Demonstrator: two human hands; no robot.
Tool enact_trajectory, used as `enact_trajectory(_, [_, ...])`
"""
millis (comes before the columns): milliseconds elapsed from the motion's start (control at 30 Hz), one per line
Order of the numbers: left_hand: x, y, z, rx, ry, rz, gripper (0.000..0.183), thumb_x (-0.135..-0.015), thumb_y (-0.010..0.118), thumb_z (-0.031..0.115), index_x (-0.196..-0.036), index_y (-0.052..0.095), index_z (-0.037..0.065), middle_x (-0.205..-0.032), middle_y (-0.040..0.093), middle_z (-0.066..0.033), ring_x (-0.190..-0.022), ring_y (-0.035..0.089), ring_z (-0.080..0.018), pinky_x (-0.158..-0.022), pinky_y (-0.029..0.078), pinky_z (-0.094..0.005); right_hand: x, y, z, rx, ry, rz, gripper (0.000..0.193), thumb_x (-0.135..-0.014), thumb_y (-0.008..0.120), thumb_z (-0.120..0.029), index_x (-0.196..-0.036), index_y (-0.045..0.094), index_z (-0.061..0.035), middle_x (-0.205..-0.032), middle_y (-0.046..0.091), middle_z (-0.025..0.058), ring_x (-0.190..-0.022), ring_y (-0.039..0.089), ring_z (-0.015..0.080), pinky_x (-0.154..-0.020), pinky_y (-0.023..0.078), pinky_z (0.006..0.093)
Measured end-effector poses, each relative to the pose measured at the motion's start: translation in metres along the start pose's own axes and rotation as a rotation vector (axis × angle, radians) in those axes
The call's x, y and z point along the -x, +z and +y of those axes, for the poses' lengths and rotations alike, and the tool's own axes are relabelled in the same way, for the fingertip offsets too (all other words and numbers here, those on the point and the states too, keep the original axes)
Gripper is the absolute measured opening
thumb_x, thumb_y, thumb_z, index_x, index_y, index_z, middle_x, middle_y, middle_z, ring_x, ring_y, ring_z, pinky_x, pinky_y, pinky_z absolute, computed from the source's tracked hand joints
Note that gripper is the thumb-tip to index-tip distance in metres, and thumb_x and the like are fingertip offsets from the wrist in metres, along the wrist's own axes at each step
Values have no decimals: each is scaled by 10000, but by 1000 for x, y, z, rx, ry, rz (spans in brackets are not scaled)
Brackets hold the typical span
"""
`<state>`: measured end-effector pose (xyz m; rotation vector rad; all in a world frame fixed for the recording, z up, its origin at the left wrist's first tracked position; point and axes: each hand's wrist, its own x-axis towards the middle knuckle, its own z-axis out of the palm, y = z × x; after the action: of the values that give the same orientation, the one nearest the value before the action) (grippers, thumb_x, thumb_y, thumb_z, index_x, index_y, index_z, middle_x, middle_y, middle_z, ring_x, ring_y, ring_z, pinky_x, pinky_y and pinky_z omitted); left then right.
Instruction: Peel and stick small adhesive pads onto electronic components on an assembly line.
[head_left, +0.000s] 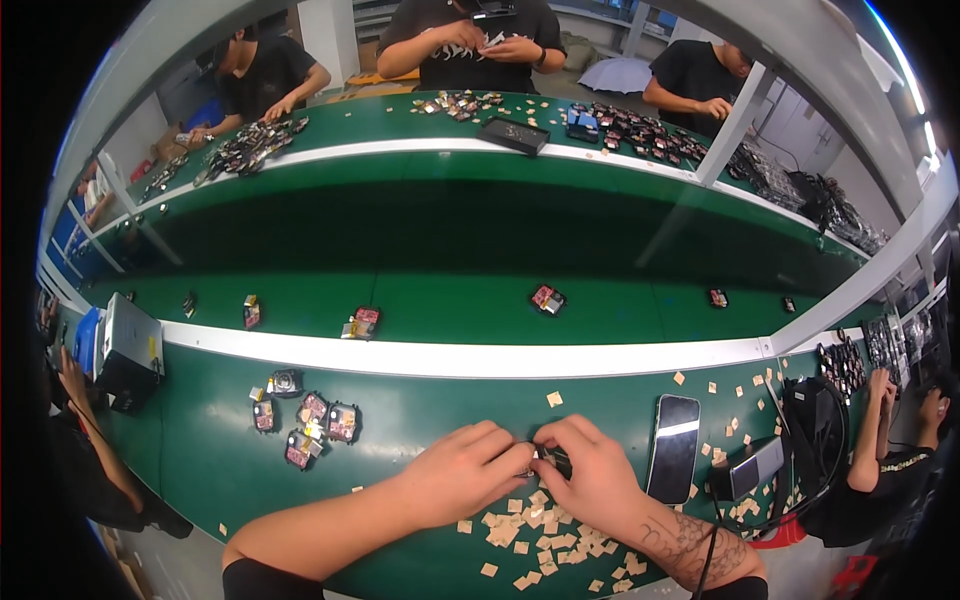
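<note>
My left hand (475,468) and my right hand (588,462) meet over the green worktable (230,480). The fingers of both are closed around a small dark electronic unit (557,460), mostly hidden by them. Below the hands lies a scattered heap of small beige square pieces (540,525). One loose beige square (554,399) sits just beyond the fingertips. To the left rests a cluster of small black-cased electronic units (312,410) with reddish boards showing. A smartphone (674,450) with a dark screen lies right of my right hand.
A black and grey box-shaped device (748,468) with a cable stands at right. Beyond a white rail (450,358), a green conveyor belt (450,310) carries several spaced units, including a reddish one (548,299). A grey metal box (130,345) stands far left. Other people work opposite and at both sides.
</note>
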<state>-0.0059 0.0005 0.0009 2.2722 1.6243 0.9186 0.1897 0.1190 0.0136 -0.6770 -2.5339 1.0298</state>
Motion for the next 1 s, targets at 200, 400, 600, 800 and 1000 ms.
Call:
enact_trajectory(200, [-3, 0, 3, 18, 43, 33, 344, -834, 873, 121, -1081, 652, 31, -1059, 674, -103, -985, 679, -317, -841, 599, -411, -1, -8, 8, -57, 81, -45, 224, -879, 832, -74, -1060, 708, -29, -1030, 703, 101, -826, 705, 266, -690, 558, 362])
enact_trajectory(400, [-3, 3, -2, -77, 176, 67, 339, -827, 884, 119, -1076, 680, 12, -1080, 700, -118, -962, 704, -306, -816, 614, -395, -8, -17, 7, -221, 185, -172, 195, -905, 794, -66, -1051, 685, 1, -982, 750, 148, -920, 759, 340, -809, 587, 394])
enact_trajectory(600, [-2, 4, -2, -60, 182, 52, 222, -916, 744, 106, -1107, 662, 31, -1114, 660, -113, -1047, 693, -284, -897, 604, -385, -12, -21, 12, -285, 185, -222, 192, -907, 798, -52, -1011, 653, 17, -937, 751, 165, -892, 756, 322, -812, 579, 384])
enact_trajectory(800, [-11, -5, 8, -3, 103, 53, 373, -831, 888, 88, -1136, 685, 17, -1102, 721, -116, -949, 721, -312, -823, 619, -405, -8, -16, 16, -342, 162, -199, 208, -907, 796, -53, -1029, 640, 10, -911, 737, 151, -825, 731, 279, -786, 570, 376])
enact_trajectory(1000, [-21, -3, 2, 248, -133, -17, 361, -895, 843, 102, -1226, 704, 71, -958, 714, -99, -871, 729, -270, -775, 598, -374, -4, -8, 26, -424, 129, 23, 272, -893, 820, -87, -1089, 647, -13, -959, 760, 128, -810, 732, 262, -734, 570, 374])
